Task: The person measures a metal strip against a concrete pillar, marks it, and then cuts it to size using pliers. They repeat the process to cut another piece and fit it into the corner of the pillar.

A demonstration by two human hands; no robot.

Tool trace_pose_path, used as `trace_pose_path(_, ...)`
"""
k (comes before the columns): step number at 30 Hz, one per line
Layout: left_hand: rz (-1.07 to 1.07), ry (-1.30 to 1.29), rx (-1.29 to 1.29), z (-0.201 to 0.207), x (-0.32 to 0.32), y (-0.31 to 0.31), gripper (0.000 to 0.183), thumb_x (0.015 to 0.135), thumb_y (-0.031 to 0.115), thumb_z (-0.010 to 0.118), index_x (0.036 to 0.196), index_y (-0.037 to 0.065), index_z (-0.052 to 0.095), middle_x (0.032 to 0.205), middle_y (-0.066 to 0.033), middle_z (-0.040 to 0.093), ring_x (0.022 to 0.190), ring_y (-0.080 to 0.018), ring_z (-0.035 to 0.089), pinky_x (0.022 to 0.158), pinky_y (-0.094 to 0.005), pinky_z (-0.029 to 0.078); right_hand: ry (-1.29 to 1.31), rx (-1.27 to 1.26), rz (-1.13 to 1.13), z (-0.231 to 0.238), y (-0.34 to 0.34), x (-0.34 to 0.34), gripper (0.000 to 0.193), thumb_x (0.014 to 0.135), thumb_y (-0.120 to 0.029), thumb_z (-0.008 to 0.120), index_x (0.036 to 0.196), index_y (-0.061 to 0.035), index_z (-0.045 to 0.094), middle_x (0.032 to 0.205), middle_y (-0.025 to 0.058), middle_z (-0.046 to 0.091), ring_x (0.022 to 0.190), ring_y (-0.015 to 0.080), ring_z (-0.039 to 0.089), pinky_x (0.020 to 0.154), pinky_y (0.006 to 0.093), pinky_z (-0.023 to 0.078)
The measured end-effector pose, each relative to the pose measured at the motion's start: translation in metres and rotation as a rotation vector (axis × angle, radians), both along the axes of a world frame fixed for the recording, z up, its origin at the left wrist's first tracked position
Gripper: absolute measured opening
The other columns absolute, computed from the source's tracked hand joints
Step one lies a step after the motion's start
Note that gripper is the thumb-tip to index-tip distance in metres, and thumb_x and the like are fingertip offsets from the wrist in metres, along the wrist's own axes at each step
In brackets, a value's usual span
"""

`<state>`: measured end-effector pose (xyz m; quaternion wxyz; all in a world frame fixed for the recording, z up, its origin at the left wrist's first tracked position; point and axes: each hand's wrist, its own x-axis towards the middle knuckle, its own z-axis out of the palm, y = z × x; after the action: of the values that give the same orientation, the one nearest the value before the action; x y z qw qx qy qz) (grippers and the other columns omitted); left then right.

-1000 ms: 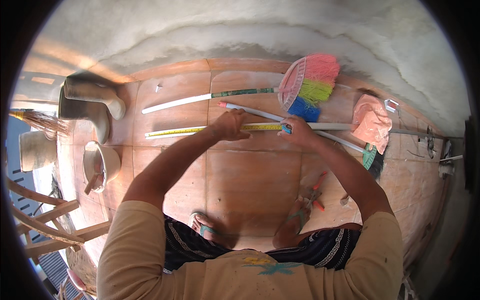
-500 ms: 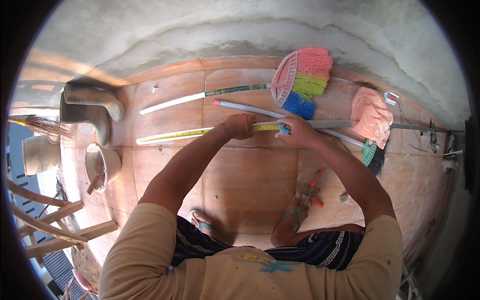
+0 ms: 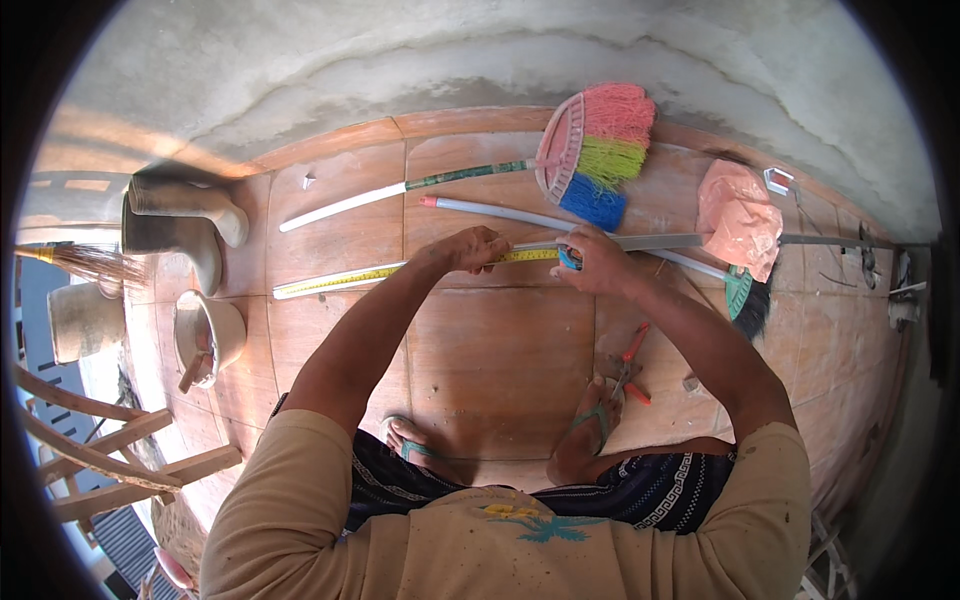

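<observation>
While both hands (image 3: 470,248) (image 3: 597,258) grip a tape measure (image 3: 530,255), whitish bucket (image 3: 229,335), possibly wooden handle (image 3: 191,374) inside

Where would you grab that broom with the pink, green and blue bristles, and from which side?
Probably around the green section of its handle, from above: that part is slim and straight, lies along the tiles, and sits next to the broad, perhaps heavier head. The bristles fan out and look too flexible to grip well.

1. Tape blade (image 3: 350,279): yellow, dark-marked; its case (image 3: 570,258), blue.
2. Broom bristles (image 3: 612,157): pink, lime and blue bands (pink frame (image 3: 564,148) too).
3. Hand tool (image 3: 634,345): red-handled.
4. Shorts (image 3: 680,488): navy, with white key-pattern stripes.
</observation>
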<state>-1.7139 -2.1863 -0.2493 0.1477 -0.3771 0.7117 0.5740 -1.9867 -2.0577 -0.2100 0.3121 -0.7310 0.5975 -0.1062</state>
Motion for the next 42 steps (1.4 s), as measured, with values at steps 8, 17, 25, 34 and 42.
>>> trace_pose_path(8,0.019,0.162,-0.003,-0.012,0.007,0.003,0.056,0.102,0.055,0.053,0.103,0.003,0.072,0.071,-0.0078,0.067,0.058,-0.0151,0.061,0.055,-0.0325,0.053,0.002,-0.025,-0.003,-0.004,0.003,0.001,0.064,0.085,-0.038,0.081,0.132,0.0016,0.063,0.130,0.0224,0.060,0.126,0.0369,0.056,0.110,0.0423,0.045)
trace_pose_path(17,0.006,0.189,-0.097,-0.014,0.007,0.003,0.044,0.103,0.044,0.052,0.110,0.005,0.074,0.077,-0.0078,0.070,0.064,-0.0160,0.065,0.060,-0.0327,0.055,0.057,-0.116,0.024,0.006,0.011,0.011,0.059,0.084,-0.033,0.082,0.131,-0.0005,0.065,0.128,0.0199,0.056,0.126,0.0373,0.053,0.108,0.0440,0.046)
trace_pose_path(25,0.043,0.203,-0.125,-0.007,0.006,0.009,0.048,0.103,0.048,0.055,0.104,0.004,0.074,0.073,-0.0096,0.070,0.064,-0.0174,0.067,0.061,-0.0343,0.056,0.152,-0.050,0.050,0.025,0.008,0.023,0.055,0.080,-0.027,0.083,0.126,-0.0036,0.064,0.121,0.0197,0.053,0.123,0.0382,0.051,0.105,0.0479,0.045)
trace_pose_path(34,0.037,0.210,-0.229,-0.001,0.005,0.015,0.051,0.103,0.051,0.055,0.104,0.003,0.074,0.073,-0.0113,0.070,0.065,-0.0192,0.068,0.063,-0.0362,0.056,0.149,-0.023,0.020,0.014,0.009,0.024,0.057,0.078,-0.026,0.085,0.126,-0.0049,0.061,0.123,0.0199,0.052,0.123,0.0401,0.051,0.106,0.0493,0.044)
trace_pose_path(42,0.043,0.061,-0.294,0.003,0.002,0.019,0.049,0.100,0.051,0.056,0.107,0.006,0.075,0.099,-0.0225,0.074,0.096,-0.0412,0.070,0.088,-0.0466,0.056,0.145,0.000,0.027,0.014,0.010,0.025,0.059,0.077,-0.028,0.085,0.126,-0.0039,0.061,0.123,0.0188,0.052,0.121,0.0392,0.052,0.105,0.0486,0.045)
